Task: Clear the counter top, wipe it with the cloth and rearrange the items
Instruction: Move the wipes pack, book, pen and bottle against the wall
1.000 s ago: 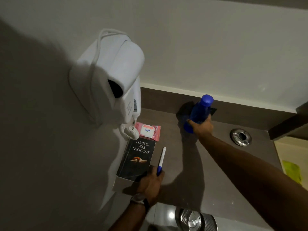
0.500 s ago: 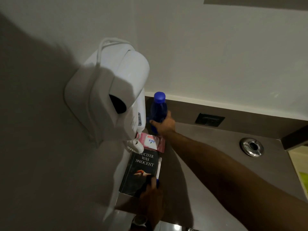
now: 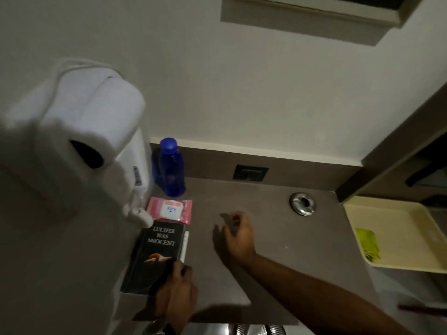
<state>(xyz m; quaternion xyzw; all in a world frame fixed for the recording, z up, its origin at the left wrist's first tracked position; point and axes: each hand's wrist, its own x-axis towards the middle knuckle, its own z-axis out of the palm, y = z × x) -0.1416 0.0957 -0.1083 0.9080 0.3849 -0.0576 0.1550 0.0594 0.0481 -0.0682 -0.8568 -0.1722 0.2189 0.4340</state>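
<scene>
Fingers of right hand point(image 3: 235, 234) spread, empty, over tabletop point(image 3: 242, 274); left hand point(image 3: 177, 298) apparently pinching pen point(image 3: 185, 246) beside book point(image 3: 154, 257).

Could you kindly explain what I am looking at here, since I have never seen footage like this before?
This is one picture from a wide-angle camera worn on a person's head, looking down at their own bare hands; there is no machine. The surface is a brown counter top. By the wall stand a blue bottle, a pink wipes pack, a dark book and a white pen beside the book. The left hand rests at the near end of the pen and book; whether it grips either is unclear. The right hand hovers open, holding nothing. A white hair dryer hangs on the left wall. On the right, a cream tray holds a green cloth.
</scene>
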